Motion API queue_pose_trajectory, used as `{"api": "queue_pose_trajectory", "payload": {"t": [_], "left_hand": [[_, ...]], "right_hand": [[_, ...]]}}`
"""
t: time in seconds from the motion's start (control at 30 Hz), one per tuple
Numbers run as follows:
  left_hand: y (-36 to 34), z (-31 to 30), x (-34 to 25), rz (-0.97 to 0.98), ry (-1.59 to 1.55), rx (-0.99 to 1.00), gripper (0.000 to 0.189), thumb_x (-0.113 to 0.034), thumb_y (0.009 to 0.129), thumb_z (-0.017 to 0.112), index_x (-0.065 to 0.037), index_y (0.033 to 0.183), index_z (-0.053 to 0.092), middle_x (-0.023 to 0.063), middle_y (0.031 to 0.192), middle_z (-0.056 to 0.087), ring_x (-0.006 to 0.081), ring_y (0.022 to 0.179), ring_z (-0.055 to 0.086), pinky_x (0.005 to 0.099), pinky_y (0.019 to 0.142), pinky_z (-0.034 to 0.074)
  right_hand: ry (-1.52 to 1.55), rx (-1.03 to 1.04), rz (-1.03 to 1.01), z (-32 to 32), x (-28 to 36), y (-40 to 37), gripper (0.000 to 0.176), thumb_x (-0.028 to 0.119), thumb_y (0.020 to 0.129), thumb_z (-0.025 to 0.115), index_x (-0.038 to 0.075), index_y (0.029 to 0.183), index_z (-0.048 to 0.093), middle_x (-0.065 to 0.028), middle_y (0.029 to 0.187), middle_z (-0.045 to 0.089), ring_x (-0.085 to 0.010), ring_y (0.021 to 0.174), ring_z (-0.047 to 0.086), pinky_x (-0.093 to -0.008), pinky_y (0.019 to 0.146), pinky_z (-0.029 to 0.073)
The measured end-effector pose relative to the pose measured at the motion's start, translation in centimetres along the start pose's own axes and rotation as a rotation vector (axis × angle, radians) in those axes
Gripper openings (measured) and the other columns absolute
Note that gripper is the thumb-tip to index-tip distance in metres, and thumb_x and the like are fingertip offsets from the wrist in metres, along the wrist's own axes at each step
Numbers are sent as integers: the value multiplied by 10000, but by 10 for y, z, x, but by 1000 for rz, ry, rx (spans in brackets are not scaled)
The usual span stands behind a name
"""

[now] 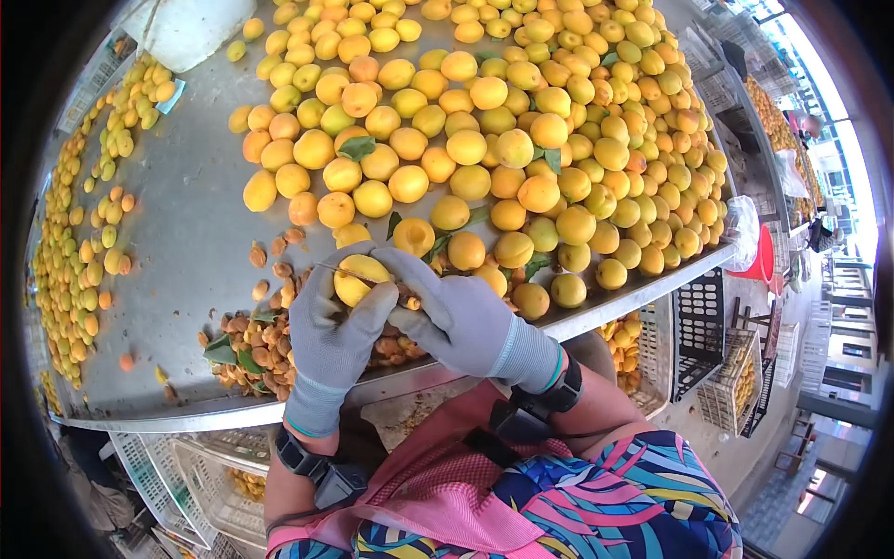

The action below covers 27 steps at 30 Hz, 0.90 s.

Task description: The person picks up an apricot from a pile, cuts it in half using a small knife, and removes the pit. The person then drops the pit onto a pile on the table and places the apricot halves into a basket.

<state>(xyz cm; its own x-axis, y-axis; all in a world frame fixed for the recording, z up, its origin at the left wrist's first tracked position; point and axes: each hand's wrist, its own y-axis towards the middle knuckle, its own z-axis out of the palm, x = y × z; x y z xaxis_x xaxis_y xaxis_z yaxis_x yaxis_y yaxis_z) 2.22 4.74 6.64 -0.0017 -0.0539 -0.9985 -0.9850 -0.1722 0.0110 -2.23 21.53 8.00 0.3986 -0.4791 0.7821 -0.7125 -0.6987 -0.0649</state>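
Observation:
My left hand [337, 326], in a grey glove, is closed around a yellow apricot [352, 283] above the near edge of the metal table. Close against it, my right hand [452, 312], also gloved, has its fingers wrapped round a thin tool whose slim end lies across the fruit; its handle is mostly hidden. Beneath both hands lies a pile of brown pits [258, 347] with a few green leaves. Just beyond them a cut apricot [413, 237] shows its hollow inside, beside whole fruit.
Many apricots [484, 149] cover the metal table [191, 219] ahead and to the right, with more along its left side. Crates [736, 373] stand below the table edge. A red bucket [764, 253] is at the right. A person [803, 124] is far off.

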Motion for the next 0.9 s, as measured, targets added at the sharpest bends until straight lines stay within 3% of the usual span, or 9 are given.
{"api": "queue_pose_trajectory", "payload": {"t": [0.4, 0.57, 0.7, 0.8, 0.87, 0.9], "left_hand": [[-2, -2, 0, -132, -64, 59, 358, -88, 853, 661, 28, 1178, 563, 53, 1005, 639, 79, 881, 582, 231, 771, 494], [-1, -8, -7, -330, -111, 126, 359, -80, 874, 634, 24, 1205, 544, 53, 986, 635, 78, 822, 613, 213, 692, 524], [-3, -15, -6, -370, -142, 146, 343, -124, 904, 595, 23, 1209, 540, 62, 980, 638, 82, 757, 627, 193, 630, 519], [-7, -25, -10, -466, -172, 238, 341, -192, 931, 543, 17, 1201, 548, 72, 978, 646, 77, 721, 626, 181, 587, 497], [-11, -24, -11, -501, -218, 400, 392, -220, 932, 509, 5, 1253, 508, 91, 996, 658, 99, 733, 636, 198, 562, 486], [-10, -21, -10, -498, -223, 400, 392, -220, 932, 509, 5, 1253, 508, 91, 996, 658, 99, 733, 636, 198, 562, 486]], "right_hand": [[-24, 13, -19, -3, -8, -1, 599, 300, 906, 548, 96, 1403, 283, -181, 742, 617, -382, 663, 618, -456, 553, 473], [-106, 56, 7, -4, -8, -1, 536, 317, 912, 525, 99, 1357, 323, -179, 749, 621, -380, 685, 620, -457, 573, 482], [-125, 58, -12, -4, -9, 1, 530, 318, 919, 517, 77, 1352, 329, -186, 746, 621, -384, 696, 619, -470, 586, 483], [-93, 16, 90, -6, -23, 3, 490, 312, 928, 511, 39, 1313, 379, -193, 743, 619, -390, 695, 612, -466, 598, 477], [40, -243, 146, -17, -37, 7, 451, 303, 931, 513, 5, 1260, 432, -196, 723, 610, -391, 686, 605, -456, 598, 463], [35, -241, 145, -19, -35, 7, 451, 303, 931, 513, 5, 1260, 432, -196, 723, 610, -391, 686, 605, -456, 598, 463]]}}
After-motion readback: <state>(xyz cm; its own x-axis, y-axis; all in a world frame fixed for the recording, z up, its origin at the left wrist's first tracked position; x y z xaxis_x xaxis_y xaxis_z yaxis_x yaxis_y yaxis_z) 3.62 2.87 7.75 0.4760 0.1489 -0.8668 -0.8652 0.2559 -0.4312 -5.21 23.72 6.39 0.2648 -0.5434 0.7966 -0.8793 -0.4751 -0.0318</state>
